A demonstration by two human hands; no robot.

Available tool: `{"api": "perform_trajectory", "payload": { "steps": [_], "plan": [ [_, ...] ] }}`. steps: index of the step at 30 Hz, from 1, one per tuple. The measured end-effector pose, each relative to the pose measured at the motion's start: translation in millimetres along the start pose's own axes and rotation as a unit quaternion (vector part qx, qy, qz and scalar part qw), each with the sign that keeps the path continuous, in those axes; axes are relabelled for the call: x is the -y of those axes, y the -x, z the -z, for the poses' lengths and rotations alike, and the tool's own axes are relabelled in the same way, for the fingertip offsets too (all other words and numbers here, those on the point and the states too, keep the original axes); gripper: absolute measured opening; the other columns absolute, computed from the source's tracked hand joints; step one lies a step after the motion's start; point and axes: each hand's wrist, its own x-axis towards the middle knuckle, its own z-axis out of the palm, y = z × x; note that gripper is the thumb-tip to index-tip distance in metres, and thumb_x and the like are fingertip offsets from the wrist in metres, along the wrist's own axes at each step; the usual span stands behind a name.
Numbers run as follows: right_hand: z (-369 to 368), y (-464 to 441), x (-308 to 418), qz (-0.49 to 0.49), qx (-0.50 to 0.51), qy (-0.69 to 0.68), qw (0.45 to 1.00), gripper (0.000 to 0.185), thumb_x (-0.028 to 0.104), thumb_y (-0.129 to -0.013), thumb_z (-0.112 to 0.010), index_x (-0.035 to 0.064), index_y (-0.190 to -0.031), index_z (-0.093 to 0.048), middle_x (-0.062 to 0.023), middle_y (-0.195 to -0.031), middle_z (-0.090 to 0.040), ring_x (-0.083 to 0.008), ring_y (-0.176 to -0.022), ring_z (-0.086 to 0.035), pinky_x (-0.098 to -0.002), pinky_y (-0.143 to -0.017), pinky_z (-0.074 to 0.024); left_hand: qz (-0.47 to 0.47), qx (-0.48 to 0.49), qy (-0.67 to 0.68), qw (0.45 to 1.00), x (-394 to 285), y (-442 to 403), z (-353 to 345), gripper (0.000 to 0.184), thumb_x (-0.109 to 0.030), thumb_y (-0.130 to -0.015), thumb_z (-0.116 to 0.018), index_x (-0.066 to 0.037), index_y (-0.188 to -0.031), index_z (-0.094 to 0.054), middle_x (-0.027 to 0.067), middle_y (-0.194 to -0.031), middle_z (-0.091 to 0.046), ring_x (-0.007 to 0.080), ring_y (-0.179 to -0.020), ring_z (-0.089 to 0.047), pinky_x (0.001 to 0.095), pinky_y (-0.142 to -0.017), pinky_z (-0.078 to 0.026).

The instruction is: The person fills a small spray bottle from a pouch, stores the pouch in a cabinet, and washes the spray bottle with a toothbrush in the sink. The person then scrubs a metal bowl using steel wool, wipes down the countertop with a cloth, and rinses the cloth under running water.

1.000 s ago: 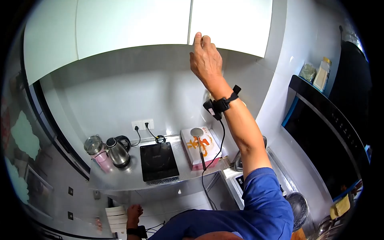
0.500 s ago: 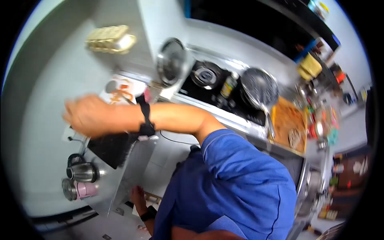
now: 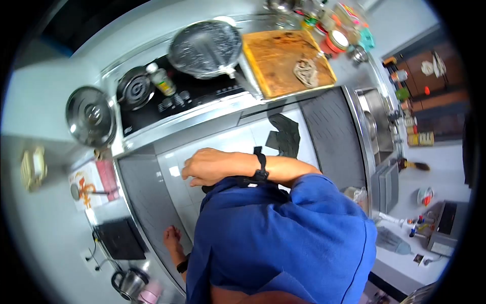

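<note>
My right hand [image 3: 210,166], with a black strap at the wrist, hangs in front of my blue shirt over the pale tiled floor. Its fingers are loosely bent, the thumb stands apart, and nothing shows in it. Lower on the left, my left hand [image 3: 173,238] hangs beside the grey cabinet front, a dark band on its wrist. Its fingers are slightly curled and look apart, with no held object visible. Neither hand touches the counter.
A lidded pan [image 3: 205,48] and a bottle [image 3: 161,80] stand on the black hob [image 3: 207,91]. Beside them lie a wooden board [image 3: 271,58] with a crumpled cloth [image 3: 306,72]. A pot lid [image 3: 91,115] leans left. A kettle [image 3: 130,282] and sink [image 3: 377,121] flank me.
The view has turned toward the hob and sink. My right hand has come back from beside the left wall to in front of my body. My left hand stays low.
</note>
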Motion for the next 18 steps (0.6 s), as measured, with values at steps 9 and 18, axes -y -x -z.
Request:
{"api": "perform_trajectory", "payload": {
  "steps": [9, 18],
  "plan": [
    [-5, 151, -82, -0.211, -0.021, 0.023, 0.977, 0.028, 0.028, -0.082, -0.071, 0.0034, -0.097, -0.07, -0.0164, -0.094, -0.07, -0.0366, -0.093, -0.067, -0.0451, -0.082, -0.0526, -0.102, 0.2, -0.305, 0.926, -81, -10, -137, 0.032, -0.036, -0.095, -0.066, -0.005, -0.103, -0.067, 0.0019, -0.09, -0.066, 0.0136, -0.078, -0.062, 0.0277, -0.069, -0.051],
    [-34, 262, -80, -0.449, -0.217, 0.082, 0.863, 0.025, 0.028, -0.08, -0.071, 0.0048, -0.089, -0.07, -0.0191, -0.093, -0.069, -0.0383, -0.088, -0.066, -0.0464, -0.078, -0.0539, -0.211, 0.362, -0.447, 0.791, -128, -50, -254, 0.025, -0.027, -0.096, -0.062, -0.004, -0.104, -0.067, -0.001, -0.081, -0.061, 0.0094, -0.072, -0.053, 0.0248, -0.066, -0.046]
  ]
}}
